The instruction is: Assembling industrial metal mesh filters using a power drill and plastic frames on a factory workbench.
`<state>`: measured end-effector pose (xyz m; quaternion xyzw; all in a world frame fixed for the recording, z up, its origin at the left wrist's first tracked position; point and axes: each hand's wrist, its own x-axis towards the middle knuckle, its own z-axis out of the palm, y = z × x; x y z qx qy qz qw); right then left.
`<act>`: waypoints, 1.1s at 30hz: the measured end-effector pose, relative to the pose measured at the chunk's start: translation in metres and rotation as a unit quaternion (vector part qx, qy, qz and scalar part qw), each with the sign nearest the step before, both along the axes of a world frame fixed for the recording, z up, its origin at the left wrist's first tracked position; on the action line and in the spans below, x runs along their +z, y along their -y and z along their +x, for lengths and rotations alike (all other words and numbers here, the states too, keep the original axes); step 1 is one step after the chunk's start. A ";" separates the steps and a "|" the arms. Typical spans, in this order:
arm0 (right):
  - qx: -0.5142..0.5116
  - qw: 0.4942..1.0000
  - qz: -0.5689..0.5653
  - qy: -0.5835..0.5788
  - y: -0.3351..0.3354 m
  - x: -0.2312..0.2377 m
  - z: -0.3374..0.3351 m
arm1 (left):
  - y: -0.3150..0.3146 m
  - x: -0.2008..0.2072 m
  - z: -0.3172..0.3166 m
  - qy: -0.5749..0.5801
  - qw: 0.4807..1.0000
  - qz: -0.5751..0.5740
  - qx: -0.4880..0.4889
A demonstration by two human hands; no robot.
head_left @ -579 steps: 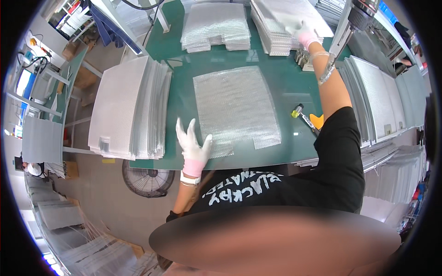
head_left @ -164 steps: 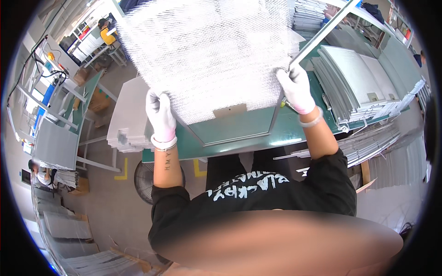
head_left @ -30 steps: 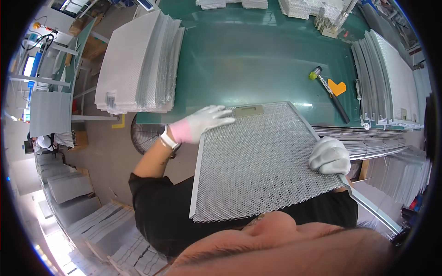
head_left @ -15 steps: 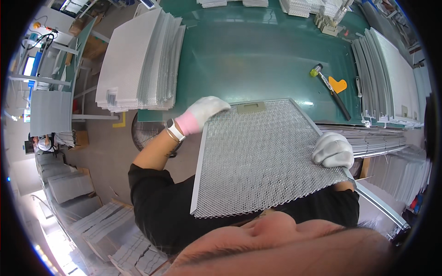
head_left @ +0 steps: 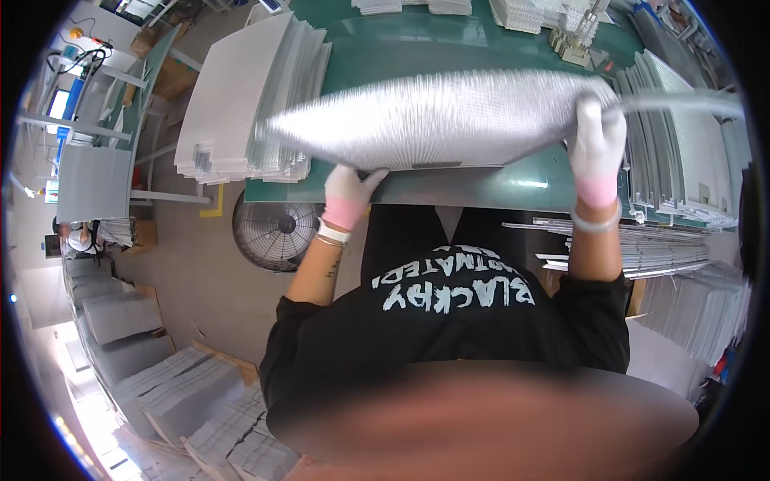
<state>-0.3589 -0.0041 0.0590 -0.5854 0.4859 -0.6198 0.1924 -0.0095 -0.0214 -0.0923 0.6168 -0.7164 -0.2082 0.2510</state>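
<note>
A silvery metal mesh filter panel (head_left: pixel 449 120), blurred by motion, is held up over the green table (head_left: pixel 473 192), tilted so that it looks foreshortened. My left hand (head_left: pixel 350 191), in a white glove with a pink cuff, grips its near edge left of the middle, thumb against the frame. At the right end of the panel, my right hand (head_left: pixel 599 148), gloved the same way, is closed round the edge. A blurred grey frame strip (head_left: pixel 682 102) sticks out to the right beyond that hand.
Stacks of mesh sheets stand at the table's left (head_left: pixel 237 104) and right (head_left: pixel 682 144). A metal fixture (head_left: pixel 571 46) sits at the back right. Below the table's near edge are a round floor fan (head_left: pixel 277 232) and a pile of metal strips (head_left: pixel 601 244).
Both hands have moved forward, carrying the panel from against my body to above the table and tilting it. It now covers the rubber-headed hammer and yellow scraper seen earlier.
</note>
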 end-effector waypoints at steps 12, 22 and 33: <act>0.038 0.997 -0.019 0.070 0.035 -0.007 0.007 | 0.044 0.135 -0.001 -0.394 0.872 -0.287 -0.055; 0.019 0.981 -0.175 0.082 0.031 0.021 0.023 | 0.054 0.113 -0.021 -0.343 0.874 -0.343 -0.016; 0.201 0.914 -0.012 -0.351 0.018 0.118 -0.018 | 0.051 0.127 -0.002 -0.458 0.849 -0.229 -0.127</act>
